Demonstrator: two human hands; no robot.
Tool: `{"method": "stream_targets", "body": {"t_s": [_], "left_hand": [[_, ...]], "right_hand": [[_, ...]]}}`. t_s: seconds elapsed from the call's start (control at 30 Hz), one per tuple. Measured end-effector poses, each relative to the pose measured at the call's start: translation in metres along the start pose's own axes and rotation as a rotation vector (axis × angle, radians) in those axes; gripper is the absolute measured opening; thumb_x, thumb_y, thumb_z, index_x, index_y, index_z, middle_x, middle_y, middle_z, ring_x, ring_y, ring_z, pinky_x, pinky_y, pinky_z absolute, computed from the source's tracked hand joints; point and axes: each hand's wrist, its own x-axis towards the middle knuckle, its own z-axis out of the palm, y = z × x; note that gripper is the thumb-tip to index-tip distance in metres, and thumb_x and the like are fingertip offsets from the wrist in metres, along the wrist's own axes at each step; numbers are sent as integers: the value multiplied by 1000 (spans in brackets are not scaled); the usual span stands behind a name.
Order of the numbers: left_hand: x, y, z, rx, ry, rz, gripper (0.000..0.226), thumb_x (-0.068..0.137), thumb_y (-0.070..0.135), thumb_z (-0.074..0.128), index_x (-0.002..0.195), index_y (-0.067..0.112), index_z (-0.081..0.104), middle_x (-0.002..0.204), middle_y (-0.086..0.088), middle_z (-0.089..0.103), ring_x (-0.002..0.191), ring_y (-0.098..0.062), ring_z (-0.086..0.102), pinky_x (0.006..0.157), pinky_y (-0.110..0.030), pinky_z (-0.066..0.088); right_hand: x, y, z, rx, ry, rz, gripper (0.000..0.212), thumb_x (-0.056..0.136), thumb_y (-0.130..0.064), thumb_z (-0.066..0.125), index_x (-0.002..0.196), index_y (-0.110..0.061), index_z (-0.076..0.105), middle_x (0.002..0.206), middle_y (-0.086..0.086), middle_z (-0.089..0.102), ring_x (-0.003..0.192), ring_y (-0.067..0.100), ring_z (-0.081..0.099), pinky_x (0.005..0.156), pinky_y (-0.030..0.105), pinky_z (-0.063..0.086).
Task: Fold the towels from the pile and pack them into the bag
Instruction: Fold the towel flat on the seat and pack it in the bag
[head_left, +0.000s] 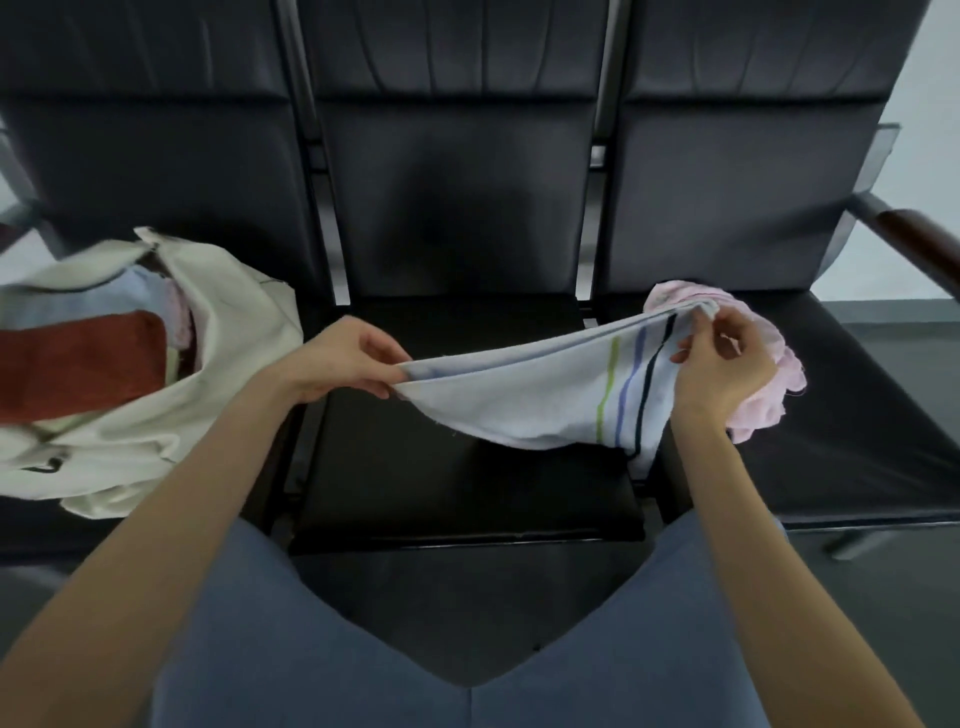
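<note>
1. Right now the left hand (343, 364) is pinching one end of the striped towel (524, 400) between thumb and curled fingers, while the right hand (722, 364) is pinching the opposite, striped end the same way.
2. Both hands are holding the cloth off the middle seat (457, 483), stretched between them so that it is hanging doubled lengthwise, likely to line up its edges for a fold.
3. Its lower edge is sagging toward the seat cushion, so the fold is not yet flat.
4. Behind the right hand, a pink towel (769, 410) is lying crumpled on the right seat (857, 441), apparently all that is left of the pile.
5. Beside the left hand, the cream bag (228, 322) is lying open on the left seat, already holding a red towel (78, 364) and paler ones, its mouth turned toward the person for easy packing.
</note>
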Motion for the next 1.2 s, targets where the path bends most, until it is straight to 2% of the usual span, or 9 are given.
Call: {"method": "stream_targets", "body": {"t_s": [0.2,0.33,0.47,0.57,0.67,0.77,0.93,1.07,1.2], "left_hand": [[-6,51,-23,-291,413,10,6,87,5,66,93,3,66,77,-14,70,61,-18,72,50,-21,53],[-11,77,-28,-530,649,89,2,86,5,64,88,6,64,75,-11,66,58,-20,70,53,-25,55],[-11,88,-34,-540,848,188,9,85,8,63,77,12,64,71,-12,66,57,-24,69,51,-27,51],[-8,91,-46,-541,861,176,7,85,8,65,78,12,65,72,-12,65,58,-25,70,54,-29,53],[-2,87,-63,-485,701,111,4,86,4,66,85,8,66,79,-13,66,59,-19,71,55,-24,54],[9,81,-80,-309,492,31,10,82,-3,70,91,1,70,92,-17,70,71,-18,73,64,-24,59],[44,87,-105,-147,429,12,12,87,-7,62,96,-1,67,100,-24,68,78,-30,73,79,-39,60],[80,99,-120,-131,583,133,18,90,-7,56,85,6,67,106,-21,65,87,-30,71,81,-38,59],[92,94,-119,-134,828,267,31,89,-7,52,78,16,69,99,-12,67,94,-22,66,83,-35,58]], "right_hand": [[-5,-51,6,81,16,-68,20,91,-27,65,100,-9,63,58,-8,58,46,0,51,56,14,44],[-5,-78,12,153,14,-209,11,90,-18,65,93,-10,59,99,14,56,50,-1,54,55,13,45],[-4,-89,15,102,-4,-225,16,92,-21,63,98,-8,57,95,9,61,41,1,51,43,18,42],[1,-86,19,70,-85,-156,18,93,-24,63,99,-9,55,97,6,64,40,10,56,40,26,47],[15,-74,25,44,-178,-68,18,94,-21,61,100,-7,53,98,12,65,48,22,66,43,31,53],[34,-54,34,21,-295,14,14,94,-12,60,100,-3,51,92,20,66,55,22,70,48,30,56],[72,-34,66,-83,-473,42,15,92,-3,60,84,-13,51,94,19,65,60,15,71,68,31,61],[93,-46,99,-34,-552,21,13,92,-2,59,89,-9,49,92,9,63,79,22,72,79,31,59],[93,-57,111,79,-564,-48,19,92,1,58,86,-14,47,90,5,62,73,10,71,77,23,57]]}}
